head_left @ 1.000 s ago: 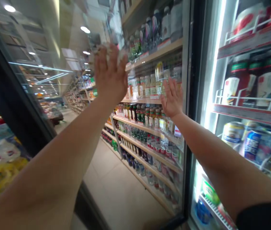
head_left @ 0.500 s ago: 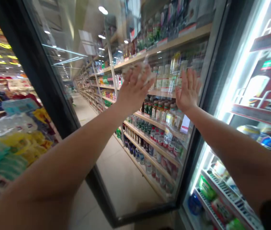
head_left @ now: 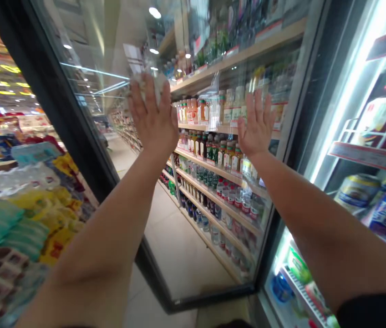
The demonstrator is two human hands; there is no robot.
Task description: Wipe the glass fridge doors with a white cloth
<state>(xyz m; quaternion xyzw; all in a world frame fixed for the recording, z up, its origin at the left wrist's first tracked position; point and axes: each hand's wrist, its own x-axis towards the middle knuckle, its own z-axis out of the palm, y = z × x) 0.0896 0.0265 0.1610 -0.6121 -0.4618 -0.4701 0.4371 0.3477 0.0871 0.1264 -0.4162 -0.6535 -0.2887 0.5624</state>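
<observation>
An open glass cooler door (head_left: 193, 255) with a black frame (head_left: 210, 301) swings out in front of me. My left hand (head_left: 152, 120) presses a crumpled white cloth (head_left: 144, 83) flat against the upper part of the glass; the cloth shows above my fingertips. My right hand (head_left: 256, 125) lies flat on the glass to the right of it, fingers spread, holding nothing, close to the hinge-side frame. Both arms are stretched forward and up.
The lit cooler interior (head_left: 367, 155) at right holds dark bottles and cans (head_left: 384, 209) on wire shelves. Through the glass I see aisle shelves of bottled drinks (head_left: 220, 182) and a tiled floor. Packaged goods (head_left: 18, 214) are stacked at left.
My left hand has slid the cloth to the left and a little upward across the glass. My right hand stays flat on the glass in about the same spot.
</observation>
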